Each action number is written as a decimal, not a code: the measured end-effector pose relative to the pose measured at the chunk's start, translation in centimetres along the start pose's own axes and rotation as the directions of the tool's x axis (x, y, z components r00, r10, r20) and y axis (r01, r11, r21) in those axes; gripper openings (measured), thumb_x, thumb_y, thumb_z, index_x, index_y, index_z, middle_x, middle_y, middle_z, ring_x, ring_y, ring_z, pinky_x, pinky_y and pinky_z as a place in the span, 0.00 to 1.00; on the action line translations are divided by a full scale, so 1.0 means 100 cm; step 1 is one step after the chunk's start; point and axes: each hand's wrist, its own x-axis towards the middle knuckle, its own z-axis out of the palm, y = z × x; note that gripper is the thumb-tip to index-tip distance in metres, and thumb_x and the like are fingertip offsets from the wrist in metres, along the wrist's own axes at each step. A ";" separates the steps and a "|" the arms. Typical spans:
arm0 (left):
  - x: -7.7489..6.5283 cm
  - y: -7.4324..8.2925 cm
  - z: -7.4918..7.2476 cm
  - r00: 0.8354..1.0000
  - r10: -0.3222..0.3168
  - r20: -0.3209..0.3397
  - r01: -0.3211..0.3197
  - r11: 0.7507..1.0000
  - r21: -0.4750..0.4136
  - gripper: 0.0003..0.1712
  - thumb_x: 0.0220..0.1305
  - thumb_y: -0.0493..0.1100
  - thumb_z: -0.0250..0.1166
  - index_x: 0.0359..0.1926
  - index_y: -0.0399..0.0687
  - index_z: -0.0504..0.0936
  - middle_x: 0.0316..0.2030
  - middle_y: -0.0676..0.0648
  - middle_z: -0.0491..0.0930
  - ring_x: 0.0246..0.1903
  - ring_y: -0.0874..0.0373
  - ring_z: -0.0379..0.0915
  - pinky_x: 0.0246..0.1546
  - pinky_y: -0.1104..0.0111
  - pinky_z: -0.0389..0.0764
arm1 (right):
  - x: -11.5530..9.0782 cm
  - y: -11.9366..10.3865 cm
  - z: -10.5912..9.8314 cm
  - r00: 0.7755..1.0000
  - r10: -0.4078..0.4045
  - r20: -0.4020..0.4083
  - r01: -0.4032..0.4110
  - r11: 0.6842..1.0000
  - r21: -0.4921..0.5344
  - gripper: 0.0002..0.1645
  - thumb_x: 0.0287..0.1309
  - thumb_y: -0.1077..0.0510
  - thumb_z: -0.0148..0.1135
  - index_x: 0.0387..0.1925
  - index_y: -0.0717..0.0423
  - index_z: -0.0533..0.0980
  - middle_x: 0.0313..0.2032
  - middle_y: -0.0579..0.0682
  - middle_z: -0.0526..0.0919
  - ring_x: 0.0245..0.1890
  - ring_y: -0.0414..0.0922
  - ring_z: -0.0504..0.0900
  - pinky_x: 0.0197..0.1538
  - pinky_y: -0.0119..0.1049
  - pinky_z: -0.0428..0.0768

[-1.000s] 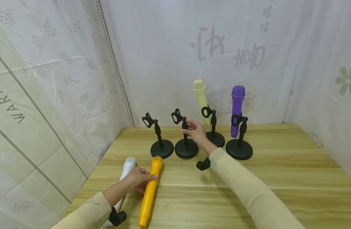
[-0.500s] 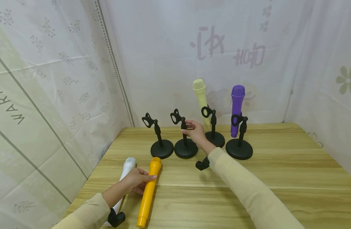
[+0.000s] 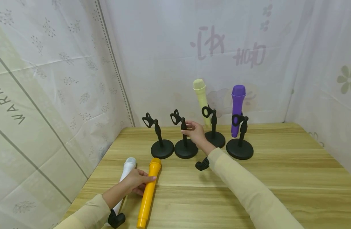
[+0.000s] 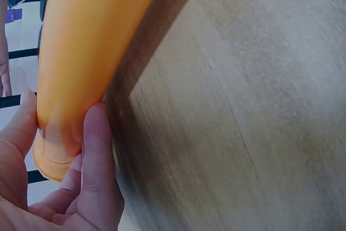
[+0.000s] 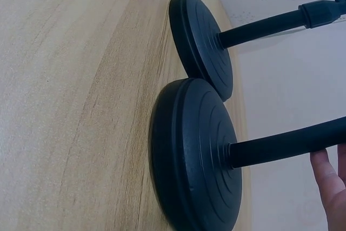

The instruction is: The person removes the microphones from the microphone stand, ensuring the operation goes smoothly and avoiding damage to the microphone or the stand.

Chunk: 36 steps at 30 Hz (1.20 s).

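Observation:
In the head view my left hand holds an orange microphone near its head, thumb on top and fingers beneath. The left wrist view shows thumb and fingers on either side of the orange barrel, which hangs close over the wood. My right hand pinches the upright pole of a black microphone stand, second from the left. This stand's round base rests on the table in the right wrist view, and its clip holds nothing. A white microphone lies partly hidden behind my left forearm.
An empty-clipped black stand is close on the left of the gripped one. To the right, two more stands carry a pale yellow microphone and a purple microphone. Curtains hang behind the wooden table.
The orange microphone and my left hand have shifted slightly left and nearer to me. The stand in my right hand has moved a touch to the left.

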 end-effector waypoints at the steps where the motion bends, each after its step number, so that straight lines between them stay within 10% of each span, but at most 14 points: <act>1: 0.000 0.000 0.000 1.000 0.001 0.000 -0.001 1.000 -0.003 0.32 0.39 0.55 0.71 0.38 0.34 0.71 0.26 0.42 0.75 0.21 0.53 0.73 0.20 0.59 0.78 | -0.001 -0.002 0.000 1.000 0.007 0.004 -0.007 1.000 0.001 0.24 0.43 0.67 0.67 0.46 0.51 0.75 0.39 0.52 0.77 0.39 0.47 0.78 0.39 0.39 0.78; 36: -0.002 -0.001 0.000 1.000 0.000 -0.014 0.000 0.999 -0.040 0.36 0.39 0.55 0.71 0.43 0.36 0.69 0.29 0.41 0.73 0.24 0.52 0.74 0.21 0.58 0.78 | -0.003 -0.001 -0.003 0.999 0.030 0.028 -0.031 0.999 0.033 0.24 0.44 0.67 0.66 0.47 0.53 0.74 0.40 0.54 0.77 0.40 0.48 0.78 0.41 0.40 0.77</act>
